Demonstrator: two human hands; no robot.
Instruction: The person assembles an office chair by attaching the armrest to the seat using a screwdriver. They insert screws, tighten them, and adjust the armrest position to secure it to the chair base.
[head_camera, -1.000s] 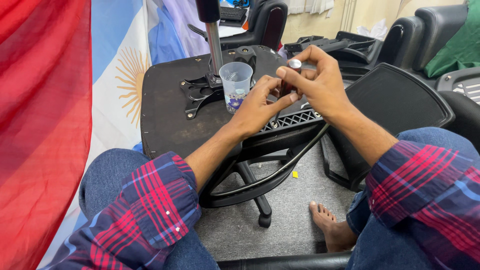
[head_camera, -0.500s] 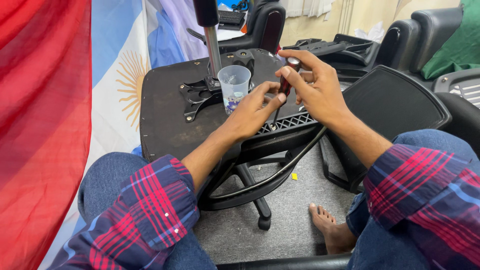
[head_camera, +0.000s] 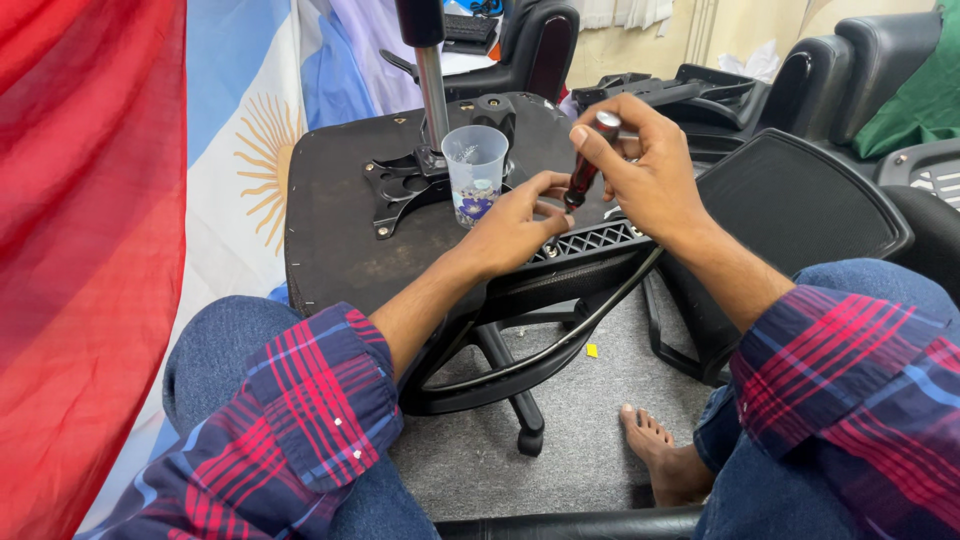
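- Flags (head_camera: 150, 200) hanging along the left edge of the frame, red cloth nearest, pale blue and white with a yellow sun behind; merely a backdrop, touching nothing in hand.
- Chair seat (head_camera: 330, 230) turned upside down at centre left, flat underside facing up, probably so that the fittings can be reached from above.
- Metal bracket (head_camera: 400, 185) bolted to that underside, with a shiny post (head_camera: 432, 85) rising from it toward the top of the frame.
- Plastic cup (head_camera: 475, 170) standing upright on the seat just right of the bracket, small bits at the bottom, likely kept close for loose parts; well within reach of both hands.
- Left hand (head_camera: 515, 225) at centre frame, fingers pinched narrow near the lower end of the tool, seemingly steadying the tip at the seat's edge; whether anything small sits between the fingertips cannot be told.
- Grille (head_camera: 590, 240) just below and right of that hand, part of the chair's frame under the working spot.
- Screwdriver (head_camera: 588, 165) just right of centre, dark red handle tilted, silver cap uppermost, tip pointing down toward the left fingers.
- Right hand (head_camera: 645, 175) wrapped round the handle, closed grip, thumb near the cap; tool lies inside this hand, above and right of the left one.
- Bare foot (head_camera: 665, 455) on grey carpet, lower right of centre.
- Chair back (head_camera: 800, 200) lying flat at upper right.
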